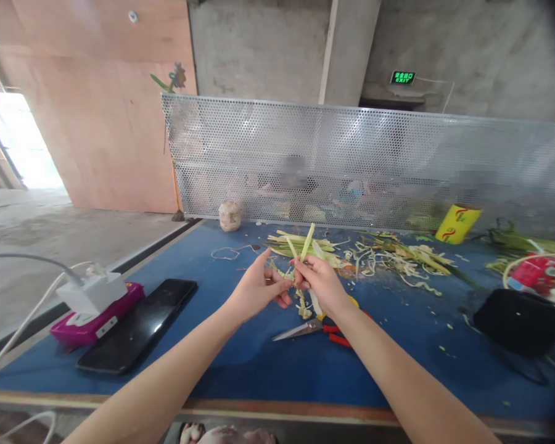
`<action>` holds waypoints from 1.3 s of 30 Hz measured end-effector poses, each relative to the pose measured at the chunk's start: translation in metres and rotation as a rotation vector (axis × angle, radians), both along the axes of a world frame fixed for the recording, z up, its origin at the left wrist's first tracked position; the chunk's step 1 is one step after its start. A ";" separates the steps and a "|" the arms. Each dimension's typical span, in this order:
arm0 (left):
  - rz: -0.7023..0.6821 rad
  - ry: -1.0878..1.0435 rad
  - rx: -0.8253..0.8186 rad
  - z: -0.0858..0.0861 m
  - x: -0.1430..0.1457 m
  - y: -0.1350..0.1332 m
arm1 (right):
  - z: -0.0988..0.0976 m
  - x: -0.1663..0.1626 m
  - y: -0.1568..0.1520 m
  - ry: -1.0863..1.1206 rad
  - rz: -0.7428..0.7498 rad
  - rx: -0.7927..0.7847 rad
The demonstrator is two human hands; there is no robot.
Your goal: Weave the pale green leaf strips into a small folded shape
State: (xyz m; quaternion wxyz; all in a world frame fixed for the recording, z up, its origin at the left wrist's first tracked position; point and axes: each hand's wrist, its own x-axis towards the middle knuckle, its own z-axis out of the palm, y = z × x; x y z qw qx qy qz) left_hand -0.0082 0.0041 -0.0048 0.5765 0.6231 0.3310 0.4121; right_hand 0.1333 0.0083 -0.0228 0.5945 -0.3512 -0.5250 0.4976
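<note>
My right hand (322, 282) is closed, pinching pale green plant strips (308, 240) that stick up above its fingers. Close against it, my left hand (264, 285) has curled fingers meeting the base of the strips, with its thumb raised. Their exact grip is partly hidden. Below the hands hangs or lies a crumpled pale green piece (304, 306); I cannot tell which. Scissors with red handles (303, 330) lie on the blue tabletop (259, 370) with their blades pointing left, partly covered by my right forearm. Behind the hands lies a pile of cut green stalks (282, 237).
Left are a black phone (141, 324), a magenta box (97, 317) and a white charger (92, 293). A tape-wrapped roll (230, 216) stands at the back. Plant scraps (398, 253), a yellow roll (457, 224) and a black object (522, 320) are right. A perforated metal screen (240, 142) borders the back.
</note>
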 end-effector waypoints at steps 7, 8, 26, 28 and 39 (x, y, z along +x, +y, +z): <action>0.059 0.035 0.074 0.005 -0.004 0.002 | 0.005 0.007 0.000 0.121 0.224 -0.077; 0.108 0.034 0.095 0.006 -0.004 0.004 | 0.005 0.007 -0.001 0.118 0.245 -0.081; 0.175 -0.048 0.153 0.009 -0.012 0.014 | 0.003 0.002 -0.006 -0.299 0.153 0.000; 0.165 -0.065 0.168 0.009 -0.012 0.013 | 0.003 0.001 -0.007 -0.321 0.139 0.017; 0.243 -0.154 0.225 0.008 -0.010 0.014 | -0.003 -0.003 -0.007 -0.404 0.103 0.041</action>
